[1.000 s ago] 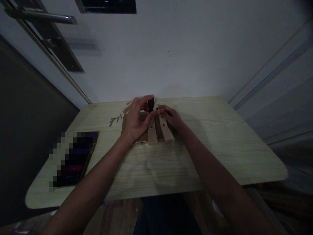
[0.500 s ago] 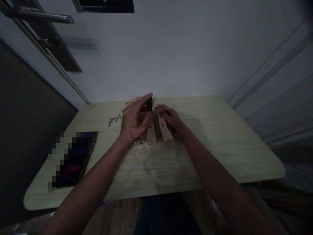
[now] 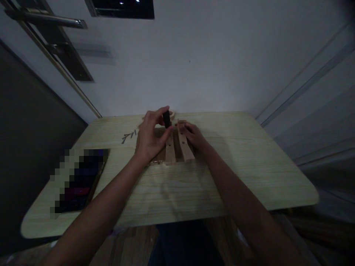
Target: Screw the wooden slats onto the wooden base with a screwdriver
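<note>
My left hand [image 3: 151,136] is closed round a short black tool handle [image 3: 166,119] that stands upright over the far end of a wooden strip [image 3: 170,152]. Beside it lies a second wooden strip [image 3: 185,145], both resting on a brown board [image 3: 156,158]. My right hand [image 3: 194,136] lies on the right strip with its fingers curled over the far end, pressing it down. The tool's tip is hidden behind my fingers.
Several small dark screws [image 3: 128,136] lie on the pale wooden table [image 3: 249,166] left of my hands. A dark flat device [image 3: 79,181], blurred out, sits at the near left. More thin wood pieces [image 3: 173,114] lie by the white wall behind.
My left hand's fingers have shifted round the black handle, which now leans a little to the left. The right hand and the strips have stayed put.
</note>
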### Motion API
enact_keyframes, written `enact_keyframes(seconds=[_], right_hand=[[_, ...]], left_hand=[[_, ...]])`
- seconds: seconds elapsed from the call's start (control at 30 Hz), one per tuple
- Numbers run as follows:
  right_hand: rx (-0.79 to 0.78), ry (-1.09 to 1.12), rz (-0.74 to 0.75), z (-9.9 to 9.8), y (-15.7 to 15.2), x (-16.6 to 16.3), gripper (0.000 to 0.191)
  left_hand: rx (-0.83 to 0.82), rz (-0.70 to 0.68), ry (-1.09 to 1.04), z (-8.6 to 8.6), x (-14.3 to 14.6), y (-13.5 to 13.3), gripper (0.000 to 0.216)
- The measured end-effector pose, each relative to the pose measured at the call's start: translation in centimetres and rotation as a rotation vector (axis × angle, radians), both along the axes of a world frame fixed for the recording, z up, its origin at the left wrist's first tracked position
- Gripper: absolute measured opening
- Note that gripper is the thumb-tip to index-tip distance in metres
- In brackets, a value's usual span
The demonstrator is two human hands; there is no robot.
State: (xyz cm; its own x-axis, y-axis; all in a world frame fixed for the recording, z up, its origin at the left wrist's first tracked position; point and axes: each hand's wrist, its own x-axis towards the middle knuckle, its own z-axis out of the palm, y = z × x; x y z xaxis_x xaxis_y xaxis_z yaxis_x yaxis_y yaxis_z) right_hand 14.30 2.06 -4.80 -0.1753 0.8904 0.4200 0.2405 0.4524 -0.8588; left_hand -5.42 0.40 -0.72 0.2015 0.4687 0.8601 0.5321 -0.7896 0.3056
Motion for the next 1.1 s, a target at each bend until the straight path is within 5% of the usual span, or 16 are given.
enact_keyframes(seconds=[0.47, 1.1], right_hand=[[0.008, 0.028, 0.041, -0.07, 0.08, 0.03, 0.057], [0.004, 0.032, 0.018, -0.07, 0.04, 0.0, 0.056]], left_hand=[[-0.046, -0.144, -0.015, -0.28, -0.01, -0.13, 0.059], [-0.08, -0.157, -0.022, -0.65, 0.11, -0.13, 0.056]])
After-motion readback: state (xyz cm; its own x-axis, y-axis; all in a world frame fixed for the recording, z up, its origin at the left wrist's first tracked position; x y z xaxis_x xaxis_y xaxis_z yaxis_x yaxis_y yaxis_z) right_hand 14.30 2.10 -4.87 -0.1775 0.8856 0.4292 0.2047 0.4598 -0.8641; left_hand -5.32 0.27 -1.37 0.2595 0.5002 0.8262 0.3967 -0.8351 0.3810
